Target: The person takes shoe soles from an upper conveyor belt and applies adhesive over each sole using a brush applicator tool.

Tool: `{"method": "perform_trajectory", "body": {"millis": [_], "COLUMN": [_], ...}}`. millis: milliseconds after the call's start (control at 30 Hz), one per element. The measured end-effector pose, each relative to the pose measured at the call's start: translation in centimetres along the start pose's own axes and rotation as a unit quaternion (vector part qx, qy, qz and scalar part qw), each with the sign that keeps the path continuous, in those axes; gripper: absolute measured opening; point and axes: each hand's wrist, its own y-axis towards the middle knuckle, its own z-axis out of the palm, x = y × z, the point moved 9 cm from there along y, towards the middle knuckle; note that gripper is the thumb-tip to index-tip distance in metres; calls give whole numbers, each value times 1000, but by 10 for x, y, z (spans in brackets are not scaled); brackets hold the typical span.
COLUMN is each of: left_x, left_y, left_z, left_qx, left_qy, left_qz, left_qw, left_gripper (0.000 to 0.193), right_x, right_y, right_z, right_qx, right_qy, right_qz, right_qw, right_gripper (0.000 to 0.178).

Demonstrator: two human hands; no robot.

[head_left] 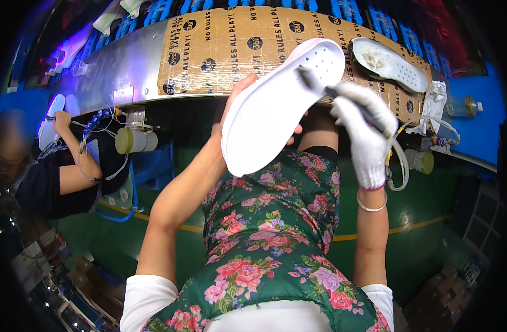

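Note:
A white shoe sole (264, 113) is held up tilted over my lap, with small holes at its far end. My bare left hand (241, 88) is closed around it from beneath; the thumb shows at its left edge and a few fingertips at its right, the rest hidden. My right hand (367, 130), in a white knit glove, grips a brush (369, 117) with a dark handle. The blurred brush head lies over the perforated far part of the sole; whether it touches I cannot tell. A second sole (411, 76) lies on the cardboard to the right, with crumpled-looking whitish material at one end.
Printed cardboard (231, 55) covers the metal bench (120, 66). Blue rollers (347, 10) run behind it. At right are a white cloth (434, 102), a bottle (465, 106) and a hose (400, 166). Left, a co-worker's hand (62, 123) works at another sole (49, 119).

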Motion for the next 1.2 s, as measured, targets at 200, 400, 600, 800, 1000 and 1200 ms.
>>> {"method": "perform_trajectory", "body": {"millis": [200,400,600,800,1000,1200], "left_x": [17,-7,-16,-19,-14,-20], "left_y": [2,0,18,28,24,22], "left_z": [4,23,36,41,49,55], "left_qx": [17,22,42,96,187,154], "left_qy": [-3,23,13,24,55,-56], "left_qz": [11,87,155,194,172,170], "left_qw": [1000,996,987,976,966,972], "left_gripper": [95,90,99,107,108,104], "right_x": [42,63,78,75,53,46], "right_y": [-2,-47,-44,-68,-56,-59], "right_z": [1,60,52,81,55,66], "right_qx": [-60,108,37,103,30,181], "right_qy": [-277,-106,-167,-87,-21,88], "right_qz": [-283,-229,-257,-206,-142,-57], "right_qw": [916,962,951,969,989,978], "right_gripper": [24,29,31,29,30,25]}}
